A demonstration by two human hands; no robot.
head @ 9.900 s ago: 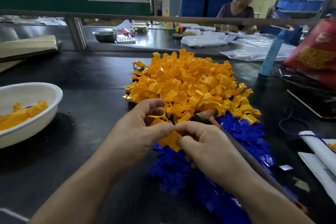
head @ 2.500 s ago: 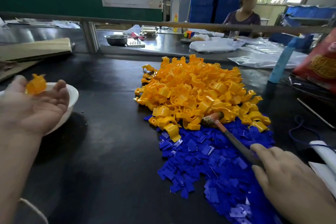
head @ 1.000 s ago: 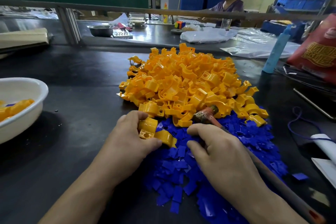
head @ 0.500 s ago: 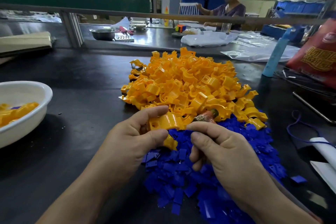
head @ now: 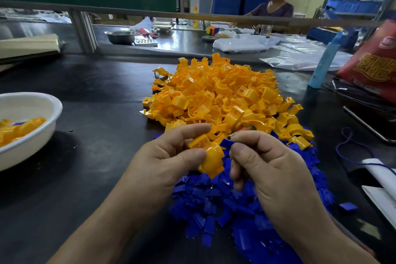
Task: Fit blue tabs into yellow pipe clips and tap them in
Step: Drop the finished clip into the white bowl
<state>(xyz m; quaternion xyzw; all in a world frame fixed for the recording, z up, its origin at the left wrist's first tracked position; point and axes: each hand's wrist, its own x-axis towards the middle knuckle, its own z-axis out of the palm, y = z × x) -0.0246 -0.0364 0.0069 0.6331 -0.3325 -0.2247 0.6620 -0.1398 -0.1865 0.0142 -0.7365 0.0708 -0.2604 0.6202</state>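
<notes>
- Step in hand: mating. The tab was not seated yet, and tapping had not started.
- Left hand (head: 169, 161) gripped one yellow pipe clip (head: 211, 158), thumb and forefinger curled round it, just above the near edge of the piles.
- Right hand (head: 267, 169) pinched one blue tab (head: 226, 143) between thumb and forefinger, at 2 o'clock of the held clip and touching or nearly touching it; can't tell which.
- Next move, my read: line the tab's edge up with the clip's slot, push it straight in, then tap it home. A skewed entry would likely jam.
- A dull, rounded tool tip (head: 249, 128) showed at 12 o'clock of the right knuckles. Couldn't tell if that hand also held its handle.
- Clips: glossy moulded plastic, saddle-shaped arch with flat holed lugs. Loose yellow heap (head: 222, 96) at 12 o'clock of the hands.
- Tabs: thin, flat, hard-looking blue plates, small and slippery to pinch. The blue heap (head: 214, 199) was spread at 6 o'clock, under the hands.
- White bowl (head: 46, 100) at 9 o'clock held yellow pieces with blue showing.
- Table (head: 96, 156): dark, matte, slightly scuffed.
</notes>
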